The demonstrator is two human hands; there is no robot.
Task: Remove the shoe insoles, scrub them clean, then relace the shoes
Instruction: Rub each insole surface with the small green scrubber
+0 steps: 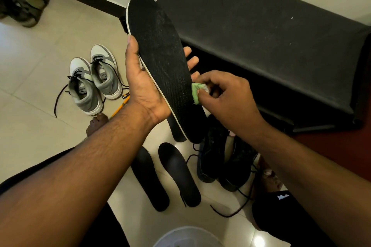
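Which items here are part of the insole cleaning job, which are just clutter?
In the job:
- insole held in left hand
- green scrub pad pinched in right hand
- two insoles on floor
- black shoes, laces loose
- grey sneakers

Lying about:
- sandals
- black bench
- yellow pencil

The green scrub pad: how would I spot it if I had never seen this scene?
Find the long black insole held up in the left hand. At its right edge, the right hand pinches a small green scrub pad against it. It is the only bright green thing among black insoles and shoes.
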